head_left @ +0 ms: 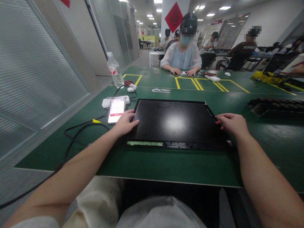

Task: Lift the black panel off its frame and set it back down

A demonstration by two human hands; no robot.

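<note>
Green table (171, 167), marked with yellow lines (177, 83), bears a flat black panel (171, 120) near its front edge, lit phone (117, 113) and black cable (75, 136) to the left, water bottle (115, 71) behind, black ridged object (277, 107) at right.

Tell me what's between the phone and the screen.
In the head view, the left hand lies between the phone and the black screen, at the screen's left edge. Beyond it, the gap shows bare green table.

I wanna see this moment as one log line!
left hand: at black panel, left edge; right hand: at panel's right edge; black panel: lying on green table
</note>
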